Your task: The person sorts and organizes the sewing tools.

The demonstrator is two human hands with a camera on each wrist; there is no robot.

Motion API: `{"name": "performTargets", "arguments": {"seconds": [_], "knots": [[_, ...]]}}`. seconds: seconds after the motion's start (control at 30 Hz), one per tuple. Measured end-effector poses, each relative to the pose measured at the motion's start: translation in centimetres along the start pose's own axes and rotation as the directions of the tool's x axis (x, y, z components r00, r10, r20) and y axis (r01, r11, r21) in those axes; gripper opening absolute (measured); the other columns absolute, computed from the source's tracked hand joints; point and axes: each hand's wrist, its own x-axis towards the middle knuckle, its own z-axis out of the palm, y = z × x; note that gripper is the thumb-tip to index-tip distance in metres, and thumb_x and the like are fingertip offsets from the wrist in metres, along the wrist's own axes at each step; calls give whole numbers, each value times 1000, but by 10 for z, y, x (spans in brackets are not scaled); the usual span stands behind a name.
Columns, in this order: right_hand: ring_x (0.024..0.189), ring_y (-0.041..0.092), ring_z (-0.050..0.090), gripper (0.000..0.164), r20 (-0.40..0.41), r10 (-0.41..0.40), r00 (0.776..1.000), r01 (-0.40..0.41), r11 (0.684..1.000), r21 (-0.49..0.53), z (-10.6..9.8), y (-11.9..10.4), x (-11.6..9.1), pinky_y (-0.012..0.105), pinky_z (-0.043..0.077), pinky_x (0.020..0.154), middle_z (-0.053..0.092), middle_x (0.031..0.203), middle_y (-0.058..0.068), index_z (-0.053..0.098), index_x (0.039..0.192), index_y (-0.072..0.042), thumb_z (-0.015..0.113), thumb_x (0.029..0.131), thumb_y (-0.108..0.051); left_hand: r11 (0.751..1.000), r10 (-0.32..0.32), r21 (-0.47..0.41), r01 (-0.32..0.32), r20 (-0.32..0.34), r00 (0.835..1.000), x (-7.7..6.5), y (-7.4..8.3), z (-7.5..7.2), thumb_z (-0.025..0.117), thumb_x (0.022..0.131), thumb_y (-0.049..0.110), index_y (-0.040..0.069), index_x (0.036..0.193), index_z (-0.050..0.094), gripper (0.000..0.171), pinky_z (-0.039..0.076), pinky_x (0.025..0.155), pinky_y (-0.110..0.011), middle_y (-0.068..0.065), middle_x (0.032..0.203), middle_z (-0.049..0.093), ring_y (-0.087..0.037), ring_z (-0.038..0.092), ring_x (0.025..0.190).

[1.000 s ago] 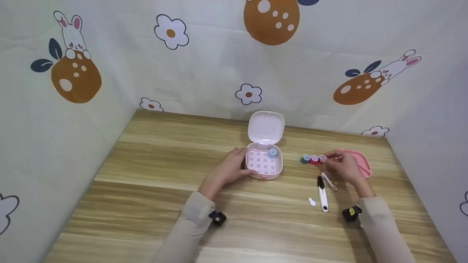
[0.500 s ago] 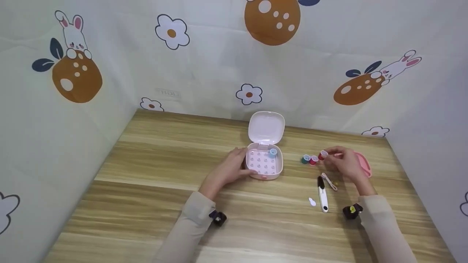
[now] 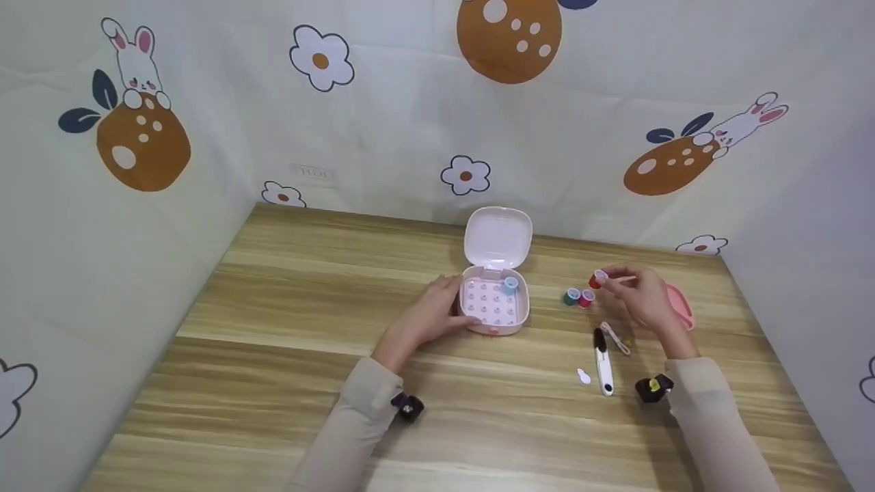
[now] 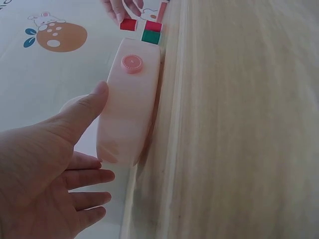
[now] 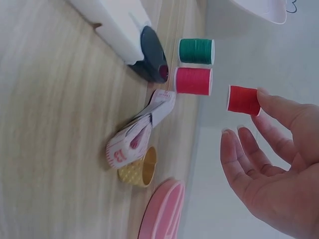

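Observation:
My right hand [image 3: 642,297] pinches a spool of red thread [image 5: 243,100] between thumb and fingertip, raised above the table. Just below it, a green thread spool [image 5: 196,51] and a crimson one [image 5: 193,81] stand side by side. An open pale pink box [image 4: 127,104] is at mid-table, its lid [image 3: 499,237] tipped back. Inside the box, a light blue spool [image 3: 509,285] stands in the back right corner. My left hand [image 3: 431,311] rests against the box's left side, thumb at the front rim and fingers extended.
In front of the spools lie a white tool with a dark end [image 3: 604,369], a folded tape measure [image 5: 129,142] and a small white flat piece [image 3: 583,376]. A gold thimble [image 5: 137,169] is beside the tape. A pink tray-like piece [image 3: 679,305] lies behind my right hand.
My right hand has lifted the red spool out of the row, up and away from the green and crimson spools. The left hand and the box have stayed put.

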Motion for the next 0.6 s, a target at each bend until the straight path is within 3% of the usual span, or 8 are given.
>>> {"name": "performTargets", "arguments": {"seconds": [0.13,0.3,0.6], "knots": [[110,33,65,46,-8,4,1000,-4,1000,4,4,-5,1,26,59,82,66,130,28,67,132,5,67,105,-31,1000,9,5,-9,-4,1000,1,0,0,78,96,39,-5,161,34,90,24,130,-53,-29,162,40,-49,31,154],[116,36,66,48,-20,-7,1000,7,1000,4,11,-13,5,15,54,80,67,130,28,66,132,7,67,105,-33,1000,-4,-5,4,2,1000,0,0,0,78,95,41,-3,162,34,91,23,130,-54,-29,163,39,-48,29,155],[113,40,68,39,-33,-54,998,55,998,37,27,-30,9,12,52,75,67,127,31,67,129,9,68,104,-20,1000,12,-23,-12,-2,1000,1,-1,0,79,95,39,-4,161,34,90,23,131,-53,-30,162,41,-48,31,155]]}}
